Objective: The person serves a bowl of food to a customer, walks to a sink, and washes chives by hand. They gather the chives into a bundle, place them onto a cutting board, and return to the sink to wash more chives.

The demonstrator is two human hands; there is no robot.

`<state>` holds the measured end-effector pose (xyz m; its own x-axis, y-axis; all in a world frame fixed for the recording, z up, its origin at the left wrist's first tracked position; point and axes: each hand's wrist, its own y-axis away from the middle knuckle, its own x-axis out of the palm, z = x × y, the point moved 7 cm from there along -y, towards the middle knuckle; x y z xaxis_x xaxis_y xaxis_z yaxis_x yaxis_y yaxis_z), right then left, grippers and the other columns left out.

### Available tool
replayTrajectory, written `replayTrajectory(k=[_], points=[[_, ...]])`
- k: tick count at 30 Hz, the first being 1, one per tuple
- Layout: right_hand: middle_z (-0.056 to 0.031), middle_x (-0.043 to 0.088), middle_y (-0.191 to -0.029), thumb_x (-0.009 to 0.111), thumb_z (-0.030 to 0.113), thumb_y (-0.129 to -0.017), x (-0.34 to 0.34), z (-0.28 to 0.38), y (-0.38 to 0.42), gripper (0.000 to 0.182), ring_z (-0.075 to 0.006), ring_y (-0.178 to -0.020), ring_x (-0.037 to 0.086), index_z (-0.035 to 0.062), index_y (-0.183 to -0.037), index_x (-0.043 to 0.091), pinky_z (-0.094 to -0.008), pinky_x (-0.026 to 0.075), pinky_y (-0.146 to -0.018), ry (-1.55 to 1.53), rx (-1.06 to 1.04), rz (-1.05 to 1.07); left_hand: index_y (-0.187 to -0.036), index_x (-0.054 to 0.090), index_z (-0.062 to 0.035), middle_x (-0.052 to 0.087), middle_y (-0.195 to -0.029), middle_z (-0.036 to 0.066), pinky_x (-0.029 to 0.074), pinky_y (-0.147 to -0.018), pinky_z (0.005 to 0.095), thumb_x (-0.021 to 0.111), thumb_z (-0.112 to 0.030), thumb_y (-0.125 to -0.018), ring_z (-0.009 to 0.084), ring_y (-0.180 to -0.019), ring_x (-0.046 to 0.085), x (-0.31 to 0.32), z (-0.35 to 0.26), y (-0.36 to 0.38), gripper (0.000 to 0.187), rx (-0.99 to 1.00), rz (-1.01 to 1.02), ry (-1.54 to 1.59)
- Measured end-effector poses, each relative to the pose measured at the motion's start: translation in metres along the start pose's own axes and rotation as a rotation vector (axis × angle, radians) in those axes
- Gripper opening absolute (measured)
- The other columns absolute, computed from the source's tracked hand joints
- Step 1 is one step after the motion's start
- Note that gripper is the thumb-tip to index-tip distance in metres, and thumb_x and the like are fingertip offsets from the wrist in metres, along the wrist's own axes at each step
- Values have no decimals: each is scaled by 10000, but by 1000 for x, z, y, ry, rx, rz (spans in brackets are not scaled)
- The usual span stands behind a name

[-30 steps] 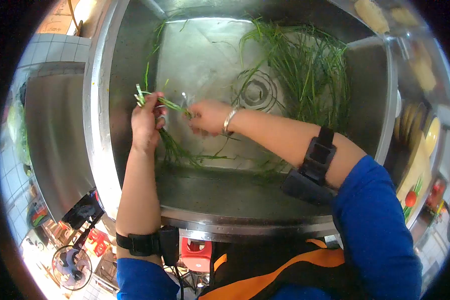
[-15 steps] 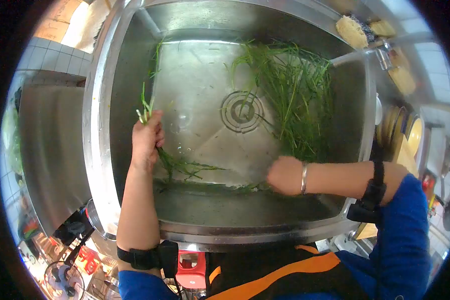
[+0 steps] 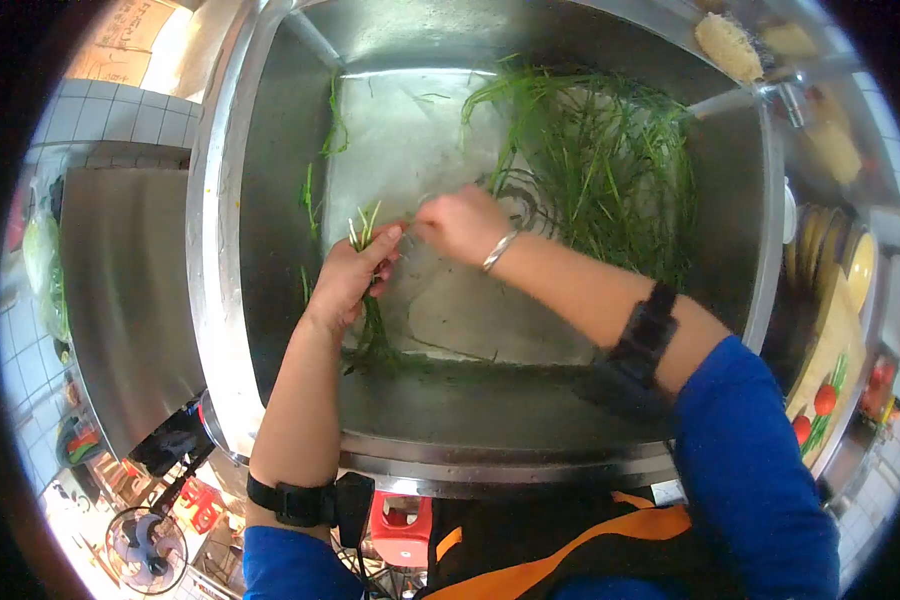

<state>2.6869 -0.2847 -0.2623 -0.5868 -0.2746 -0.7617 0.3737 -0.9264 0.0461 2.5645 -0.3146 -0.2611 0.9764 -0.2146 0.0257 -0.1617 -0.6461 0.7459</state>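
My left hand [image 3: 353, 272] is closed around a small bunch of long thin greens [image 3: 371, 330], like chives. Their pale cut ends poke up above my thumb, and the leaves hang below my fist towards the sink floor. Close to the left thumb is my right hand [image 3: 462, 226], fingers pinched together and slightly blurred. Whatever it may hold is hidden. A large heap of the same greens [image 3: 610, 170] lies on the right side of the metal sink [image 3: 450, 320], partly beside the drain [image 3: 520, 195], which my right hand and wrist partly cover.
Loose green bits [image 3: 333, 125] cling to the sink's left wall. A faucet [image 3: 790, 100] and a scrubbing pad [image 3: 728, 46] sit at the upper right. Beyond the right rim stand boards [image 3: 828, 330]; a metal panel [image 3: 125, 290] is at left.
My right hand has moved up and left from the sink's near right side to beside my left hand. My left hand has shifted right, still holding its bunch. The view has shifted slightly.
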Motion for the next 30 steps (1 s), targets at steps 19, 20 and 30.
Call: replayTrajectory(k=[19,20,30], points=[[-31,521,-748,509,107,-629,-27,-40,50,53,-191,-825,475,114,-660,552,-377,293,-863,683,-298,286,-858,458,-134,576,-768,-5,287,-466,188,450,-207,-825,60,-648,451,-51,-13,-1,80,253,-360,249],[-34,516,-754,513,109,-627,-37,-52,62,52,-190,-831,471,112,-660,554,-375,293,-863,719,-287,319,-858,458,-134,576,-768,-5,287,-466,188,450,-207,-825,60,-648,451,-52,-13,-1,80,253,-359,254],[-85,556,-701,511,87,-630,-96,-31,16,110,-242,-850,513,91,-709,586,-317,432,-712,691,-56,229,-803,497,-57,400,-560,-25,320,-444,222,518,-130,-743,82,-462,382,2,-2,2,97,2,112,13]])
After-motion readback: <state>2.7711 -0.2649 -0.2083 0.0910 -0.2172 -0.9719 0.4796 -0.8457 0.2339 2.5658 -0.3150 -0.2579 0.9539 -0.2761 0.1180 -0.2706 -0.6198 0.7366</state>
